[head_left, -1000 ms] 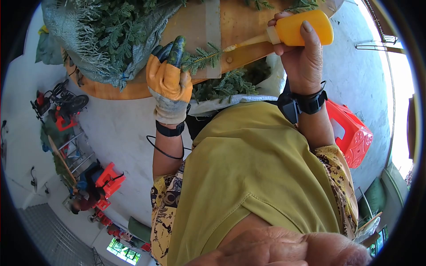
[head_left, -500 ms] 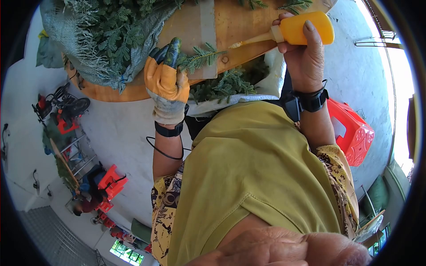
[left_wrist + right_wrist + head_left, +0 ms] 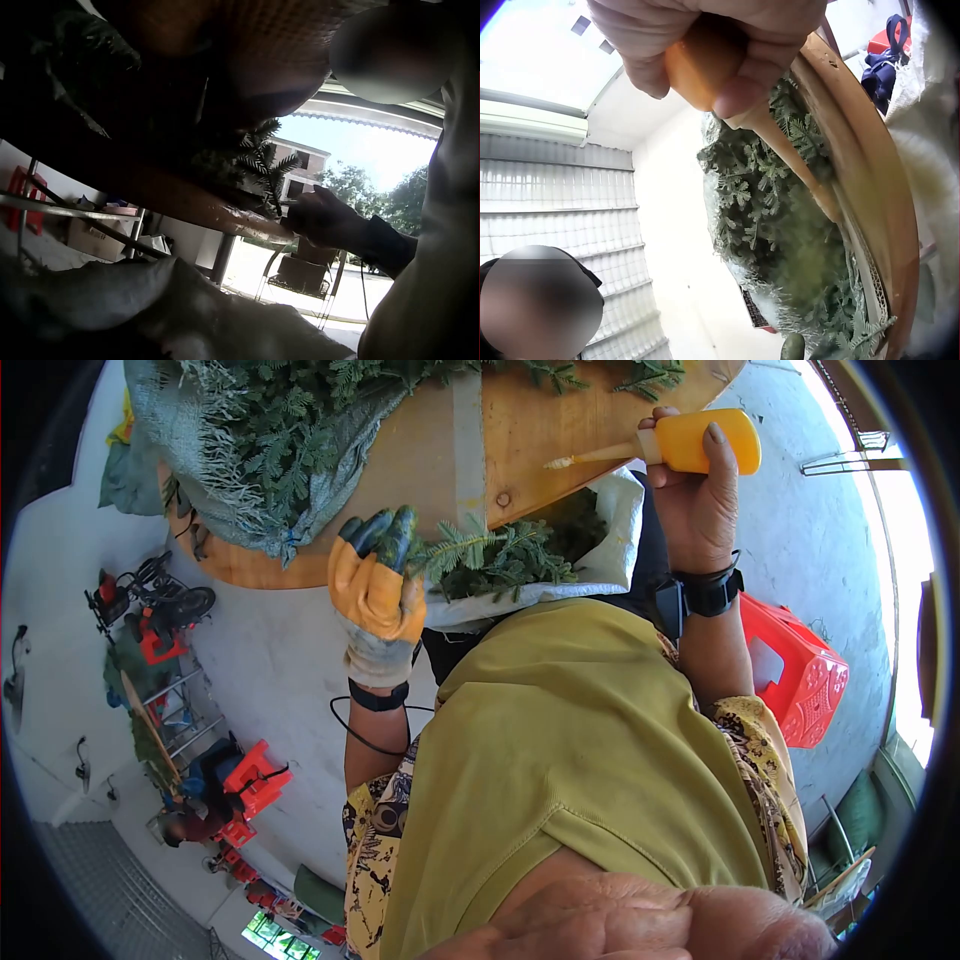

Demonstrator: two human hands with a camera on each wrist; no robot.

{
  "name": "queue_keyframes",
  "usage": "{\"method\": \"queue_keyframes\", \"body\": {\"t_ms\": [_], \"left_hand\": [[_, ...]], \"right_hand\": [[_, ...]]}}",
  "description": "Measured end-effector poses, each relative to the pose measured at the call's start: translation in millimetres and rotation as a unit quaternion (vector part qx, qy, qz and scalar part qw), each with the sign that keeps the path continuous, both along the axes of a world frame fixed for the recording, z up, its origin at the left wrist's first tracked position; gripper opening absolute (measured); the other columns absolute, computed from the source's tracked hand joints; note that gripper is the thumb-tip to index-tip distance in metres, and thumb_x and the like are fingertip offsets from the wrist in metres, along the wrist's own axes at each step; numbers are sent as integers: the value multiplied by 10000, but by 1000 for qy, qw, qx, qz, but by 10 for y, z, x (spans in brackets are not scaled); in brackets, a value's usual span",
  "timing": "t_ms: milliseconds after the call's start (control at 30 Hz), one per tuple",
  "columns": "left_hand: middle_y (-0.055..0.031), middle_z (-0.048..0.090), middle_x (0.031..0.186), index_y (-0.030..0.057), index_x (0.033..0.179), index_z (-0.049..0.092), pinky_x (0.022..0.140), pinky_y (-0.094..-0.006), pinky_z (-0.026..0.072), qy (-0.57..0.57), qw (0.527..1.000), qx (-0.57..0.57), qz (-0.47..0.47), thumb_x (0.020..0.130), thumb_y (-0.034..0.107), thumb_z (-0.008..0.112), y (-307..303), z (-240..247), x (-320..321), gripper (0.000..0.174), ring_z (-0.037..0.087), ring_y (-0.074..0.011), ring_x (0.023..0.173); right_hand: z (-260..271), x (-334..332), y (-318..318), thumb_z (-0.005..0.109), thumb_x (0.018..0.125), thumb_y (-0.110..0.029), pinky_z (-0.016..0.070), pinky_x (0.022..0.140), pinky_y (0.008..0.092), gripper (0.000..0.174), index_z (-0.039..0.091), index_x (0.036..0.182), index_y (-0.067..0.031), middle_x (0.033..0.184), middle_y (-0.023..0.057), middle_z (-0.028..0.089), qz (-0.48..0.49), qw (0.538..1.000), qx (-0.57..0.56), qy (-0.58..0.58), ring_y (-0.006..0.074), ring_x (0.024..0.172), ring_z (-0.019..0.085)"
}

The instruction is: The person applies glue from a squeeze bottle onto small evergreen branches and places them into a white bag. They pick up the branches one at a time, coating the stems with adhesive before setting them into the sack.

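My left hand (image 3: 378, 595), in an orange-and-grey glove with dark fingertips, pinches a small green fir sprig (image 3: 455, 548) that points right. My bare right hand (image 3: 692, 510) grips a yellow squeeze bottle (image 3: 708, 442) with its thumb on top. The bottle's long pale nozzle (image 3: 600, 455) points left, and its whitish tip stands apart from the sprig, above and to the right. In the dark left wrist view the sprig (image 3: 268, 171) shows against the light. The right wrist view has the orange bottle (image 3: 701, 67) under my fingers.
A woven sack (image 3: 345, 470) full of fir sprigs lies on the wooden table (image 3: 540, 435). Under the table edge, a white bag (image 3: 622, 540) holds more sprigs near my lap. A red stool (image 3: 815, 680) stands at right; a motorbike (image 3: 165, 595) is far left.
My left hand has moved down with the sprig, which now overlaps the white bag's contents. The right hand and bottle have shifted slightly down and right, widening the gap between nozzle and sprig.
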State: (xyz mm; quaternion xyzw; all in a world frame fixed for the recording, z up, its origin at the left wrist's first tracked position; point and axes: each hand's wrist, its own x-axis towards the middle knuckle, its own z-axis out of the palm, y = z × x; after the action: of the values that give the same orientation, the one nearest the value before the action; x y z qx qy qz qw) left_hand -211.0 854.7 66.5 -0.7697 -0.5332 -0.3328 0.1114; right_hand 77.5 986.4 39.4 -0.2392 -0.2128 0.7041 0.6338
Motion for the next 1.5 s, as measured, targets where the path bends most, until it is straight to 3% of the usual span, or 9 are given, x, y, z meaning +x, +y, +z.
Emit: {"method": "queue_keyframes", "body": {"t_ms": [33, 67, 433, 600, 1033, 1100, 1233, 1433, 1500], "left_hand": [[-147, 650, 965, 10, 1112, 626, 853, -499, 455, 28, 999, -18, -4, 963, 211, 485, -79, 54, 16, 287, 582, -355, 913], [-172, 653, 1085, 4, 1129, 642, 870, -450, 469, 26, 998, -59, 1, 665, -13, 625, -195, 103, 38, 464, 584, -367, 968], [-121, 587, 886, 34, 926, 641, 782, -465, 451, 117, 982, -134, 67, 729, 152, 725, -529, 10, -1, 245, 534, -377, 850], [-154, 593, 713, 16, 859, 629, 630, -428, 464, -52, 983, -115, 136, 763, 224, 724, 76, 444, 109, 248, 560, -366, 671], [-189, 660, 735, 36, 804, 636, 613, -445, 518, 33, 975, -50, 215, 755, 405, 725, 1564, 284, 491, 382, 649, -394, 734], [-160, 659, 697, 12, 814, 651, 579, -379, 513, 36, 969, -92, 226, 793, 306, 714, 1447, 352, 456, 301, 665, -311, 665], [-53, 679, 825, -27, 955, 665, 626, -225, 491, -426, 873, -209, 108, 902, 65, 572, 1127, 335, 188, 141, 599, -88, 656], [-42, 666, 866, -38, 1012, 661, 681, -227, 492, -490, 834, -235, 97, 891, 9, 563, 454, 137, -9, 163, 601, -88, 731], [-9, 658, 830, -26, 989, 662, 653, -229, 473, -359, 903, -210, 110, 839, -7, 584, 313, -30, -124, 170, 569, -77, 714]], "right_hand": [[-11, 8, -4, 565, 935, -240, 513, 550, 278, 335, 566, 1097, 53, 1030, 174, 651, 1, 1000, -3, 1, 265, 916, 647], [-22, 8, -10, 565, 935, -240, 513, 550, 278, 335, 566, 1097, 53, 1030, 174, 651, -1, 1000, 0, 5, 265, 916, 647], [-80, 38, -32, 590, 920, -204, 505, 529, 278, 312, 534, 1116, 33, 1019, 165, 646, 5, 1000, -3, 13, 277, 928, 648], [-80, 55, -27, 592, 917, -202, 502, 530, 276, 313, 533, 1116, 32, 1019, 161, 644, 7, 1000, -8, 20, 275, 925, 647], [-85, 96, -30, 593, 915, -214, 505, 534, 270, 312, 545, 1093, 38, 1013, 167, 645, -1, 1000, -23, 21, 274, 928, 647], [-74, 116, -26, 595, 913, -213, 503, 535, 273, 313, 539, 1094, 37, 1013, 170, 645, -4, 999, -22, 23, 278, 929, 646], [-98, 158, -19, 599, 911, -214, 497, 536, 280, 316, 525, 1100, 28, 1011, 175, 645, -6, 1000, -15, 27, 291, 926, 644], [-28, 87, -47, 595, 912, -216, 497, 541, 277, 319, 530, 1104, 30, 1019, 174, 646, -1, 1000, -4, 20, 285, 914, 645], [-28, 50, -44, 596, 911, -216, 495, 541, 276, 321, 531, 1105, 31, 1019, 173, 645, 1, 1000, -5, 12, 285, 916, 643]]}}
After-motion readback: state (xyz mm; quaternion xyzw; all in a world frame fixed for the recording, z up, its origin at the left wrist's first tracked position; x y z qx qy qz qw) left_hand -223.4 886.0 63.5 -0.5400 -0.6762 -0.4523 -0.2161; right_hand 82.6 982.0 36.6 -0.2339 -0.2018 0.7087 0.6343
